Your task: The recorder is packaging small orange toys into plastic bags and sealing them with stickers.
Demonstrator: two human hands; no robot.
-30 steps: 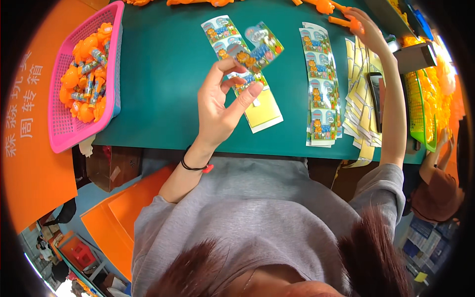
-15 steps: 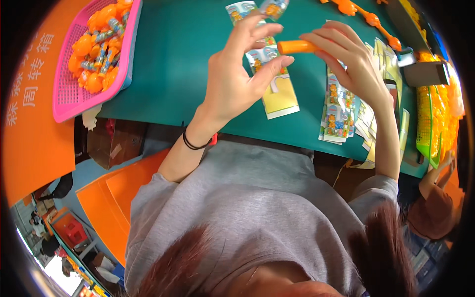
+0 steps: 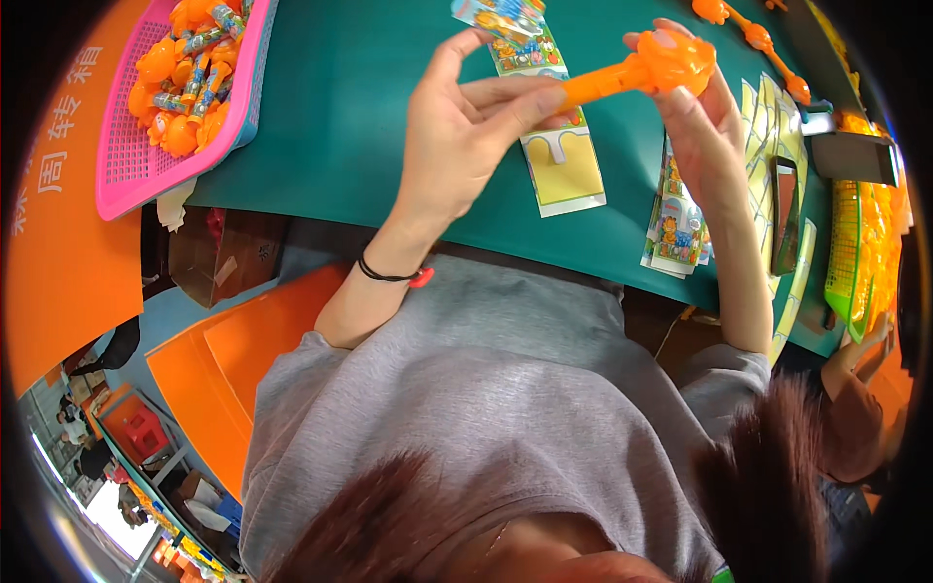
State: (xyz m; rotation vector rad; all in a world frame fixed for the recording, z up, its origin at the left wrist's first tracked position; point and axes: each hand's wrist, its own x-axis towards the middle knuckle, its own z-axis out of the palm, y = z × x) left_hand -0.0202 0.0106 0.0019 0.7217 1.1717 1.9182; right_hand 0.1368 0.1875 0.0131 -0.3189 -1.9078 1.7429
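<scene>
An orange plastic toy wand with a rounded, shaped head is held between my two hands above the green table. My left hand pinches the end of its handle between thumb and fingers. On the raised index fingertip of that same hand hangs a colourful printed sticker. My right hand grips the rounded head, fingers behind and thumb in front. Below them lies a strip of printed stickers whose near end is bare yellow backing.
At the left stands a pink basket of orange toys with printed handles. To the right lie stacked sticker sheets, yellow backing strips, a dark phone-like object and a green basket of orange pieces. Another person's arm shows at far right.
My right hand has turned, bringing the toy's orange head into view. My left hand's thumb and fingers have closed on the handle end, which was free before.
</scene>
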